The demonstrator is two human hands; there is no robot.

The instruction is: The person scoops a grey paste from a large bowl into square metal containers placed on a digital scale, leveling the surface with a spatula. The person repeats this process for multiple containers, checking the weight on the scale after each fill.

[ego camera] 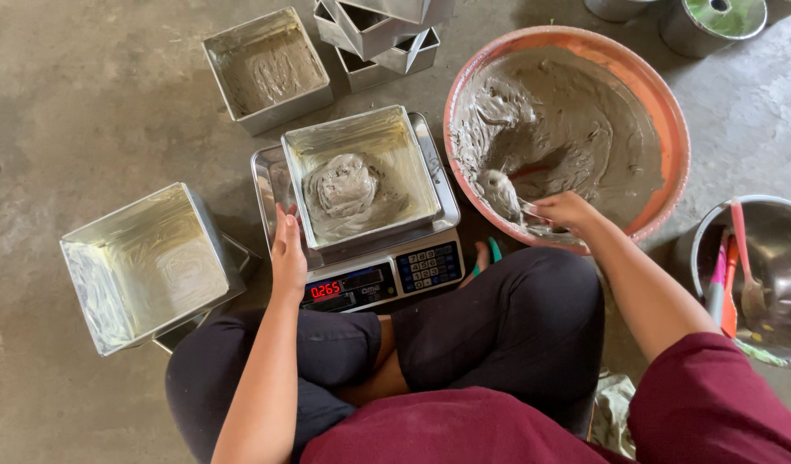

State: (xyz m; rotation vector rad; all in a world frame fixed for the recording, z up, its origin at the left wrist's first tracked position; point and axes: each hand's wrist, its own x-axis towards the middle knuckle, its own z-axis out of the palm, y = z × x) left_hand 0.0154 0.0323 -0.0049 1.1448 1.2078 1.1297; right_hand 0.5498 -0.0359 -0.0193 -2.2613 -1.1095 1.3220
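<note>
The right hand (566,209) is closed around a batter-coated spoon (501,191), dipping into the grey batter in the wide orange plastic basin (673,129). The left hand (287,249), fingers flat and holding nothing, steadies the square metal baking tin (361,176) of batter on the digital kitchen scale (374,275). Greased tins wait around it.

The person is wearing a maroon top (464,430) with short sleeves (714,404) ending above the elbow, and dark, close-fitting trousers (507,326). Both forearms are showing bare, with no rings, watch or gloves visible on either hand.
</note>
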